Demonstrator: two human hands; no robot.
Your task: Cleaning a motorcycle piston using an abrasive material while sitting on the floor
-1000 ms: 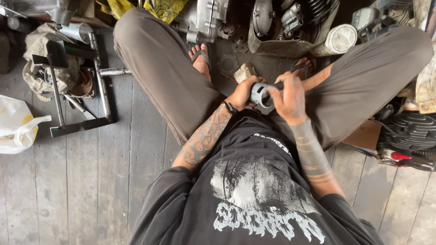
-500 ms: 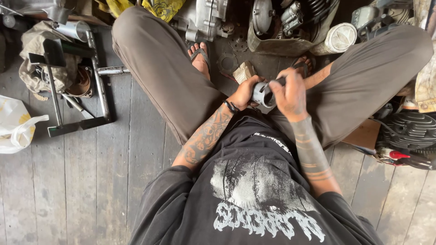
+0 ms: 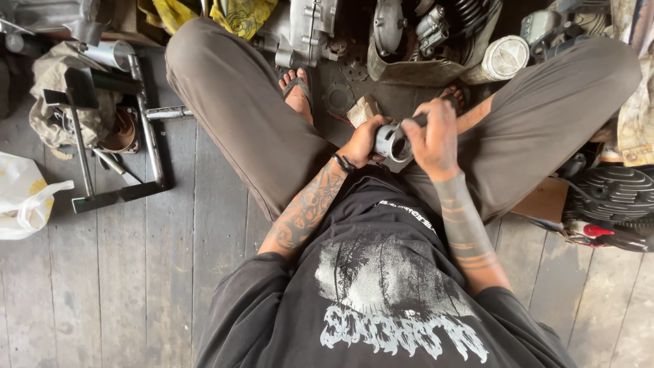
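Person seated on a dark plank floor (image 3: 170, 272), knees apart. Left hand (image 3: 361, 140) cups a short grey metal cylinder (image 3: 390, 142) from below, fingers wrapped around it. Right hand (image 3: 432, 136) lies over the cylinder's other side, closed on a dark tool handle (image 3: 417, 120). Cylinder held between the knees, above the lap. Engine parts (image 3: 409, 34) ahead; white plastic bag (image 3: 24, 197) far left.
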